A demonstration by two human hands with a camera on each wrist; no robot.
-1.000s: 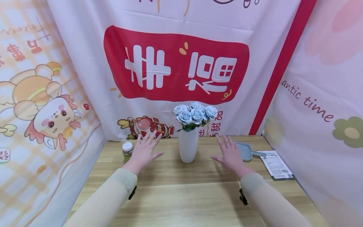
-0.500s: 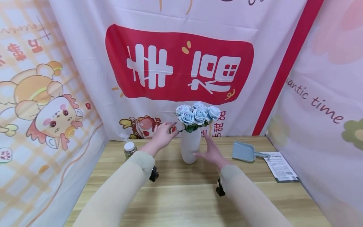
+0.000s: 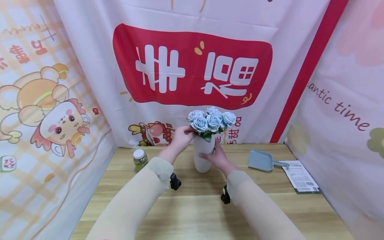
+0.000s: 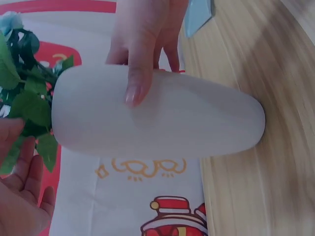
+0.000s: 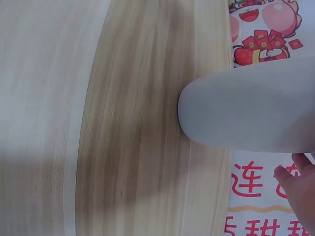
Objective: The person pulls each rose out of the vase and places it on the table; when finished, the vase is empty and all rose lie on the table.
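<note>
A white vase [image 3: 204, 151] stands on the wooden table, holding a bunch of pale blue roses [image 3: 213, 121] with green leaves. My right hand [image 3: 218, 156] grips the vase from its right side; in the left wrist view its thumb [image 4: 139, 81] presses the near wall while the fingers go behind. My left hand [image 3: 181, 138] is at the left of the bunch, just below the blossoms. Its bent fingers [image 4: 22, 167] overlap the leaves [image 4: 34, 108] in the left wrist view; I cannot tell whether they pinch a stem. The right wrist view has the vase base on the table.
Left of the vase is a small jar [image 3: 140, 160] with a white lid. A blue-grey dustpan [image 3: 260, 160] lies to the right, its handle over a printed packet [image 3: 300, 176]. Printed cloth [image 3: 192, 70] hangs close behind and at both sides.
Both hands, spread apart over the table a second ago, have come inward. The right hand now holds the vase, and the left has reached the leaves under the roses.
</note>
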